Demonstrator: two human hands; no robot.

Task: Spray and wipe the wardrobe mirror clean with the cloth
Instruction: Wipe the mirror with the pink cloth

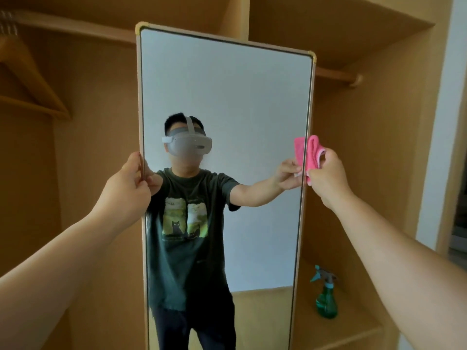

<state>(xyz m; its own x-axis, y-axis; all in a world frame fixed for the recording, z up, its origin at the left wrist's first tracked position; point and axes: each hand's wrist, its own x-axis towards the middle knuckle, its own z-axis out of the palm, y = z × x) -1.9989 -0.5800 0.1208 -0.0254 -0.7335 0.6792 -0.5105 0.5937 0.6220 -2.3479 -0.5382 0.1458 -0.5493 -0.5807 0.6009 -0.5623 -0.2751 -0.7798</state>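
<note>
A tall mirror (pixel 242 92) in a pale frame with gold corners stands in front of an open wooden wardrobe. My left hand (pixel 130 184) grips the mirror's left edge at mid height, thumb on the glass. My right hand (pixel 328 174) holds a folded pink cloth (pixel 313 154) against the mirror's right edge. The glass reflects a person in a dark T-shirt with both arms out, and the cloth. A green spray bottle (pixel 326 298) stands on a low wardrobe shelf to the right of the mirror, below my right arm.
Wooden wardrobe shelves and a hanging rail (pixel 338 75) lie behind the mirror. A wooden hanger (pixel 32 79) hangs at the upper left. A white wall edge (pixel 439 137) runs down the far right.
</note>
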